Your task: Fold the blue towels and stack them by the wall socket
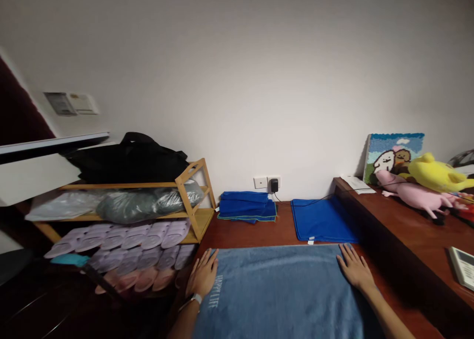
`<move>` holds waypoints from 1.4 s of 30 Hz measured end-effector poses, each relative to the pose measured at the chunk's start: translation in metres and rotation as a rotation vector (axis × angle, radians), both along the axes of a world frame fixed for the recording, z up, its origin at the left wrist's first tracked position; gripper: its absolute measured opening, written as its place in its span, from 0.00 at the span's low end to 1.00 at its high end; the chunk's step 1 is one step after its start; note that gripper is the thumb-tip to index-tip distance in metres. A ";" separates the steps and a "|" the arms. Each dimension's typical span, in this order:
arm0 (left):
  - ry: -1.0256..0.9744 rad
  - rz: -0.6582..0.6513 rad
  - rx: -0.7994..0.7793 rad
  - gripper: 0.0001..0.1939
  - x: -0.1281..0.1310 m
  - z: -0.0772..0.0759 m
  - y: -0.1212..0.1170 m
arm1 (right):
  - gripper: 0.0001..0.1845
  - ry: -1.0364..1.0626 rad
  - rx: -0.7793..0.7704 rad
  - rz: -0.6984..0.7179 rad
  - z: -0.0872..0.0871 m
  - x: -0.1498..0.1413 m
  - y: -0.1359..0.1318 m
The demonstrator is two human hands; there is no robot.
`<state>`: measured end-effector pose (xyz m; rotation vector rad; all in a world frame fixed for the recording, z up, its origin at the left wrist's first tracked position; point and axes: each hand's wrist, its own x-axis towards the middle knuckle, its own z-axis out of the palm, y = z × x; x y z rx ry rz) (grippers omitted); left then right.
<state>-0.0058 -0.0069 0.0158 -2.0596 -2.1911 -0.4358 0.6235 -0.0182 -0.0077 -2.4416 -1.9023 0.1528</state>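
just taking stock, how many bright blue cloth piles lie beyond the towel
2: the left pile near the rack, and the right pile near the desk, both beyond the towel. Some layers within each may be hidden.

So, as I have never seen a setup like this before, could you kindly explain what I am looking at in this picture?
There is no machine here: these are a person's own two bare hands, seen by a camera worn on that person's head, looking forward and down. The left hand and right hand rest open near the far corners of a grey-blue towel, spread on a brown table. They press or rest on it; neither grips anything. Beyond the towel lie folded blue cloths on the left and a flat blue cloth on the right. A rack with slippers stands to the left.
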 end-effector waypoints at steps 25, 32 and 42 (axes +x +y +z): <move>0.011 -0.001 -0.015 0.26 0.004 0.006 -0.004 | 0.35 0.015 0.063 0.192 0.018 -0.073 0.001; -0.002 0.004 -0.041 0.26 0.004 0.010 0.000 | 0.38 -0.091 0.025 0.058 0.002 -0.007 0.009; -0.020 -0.003 -0.002 0.25 -0.001 0.004 0.008 | 0.39 -0.051 0.055 -0.017 -0.002 -0.010 0.015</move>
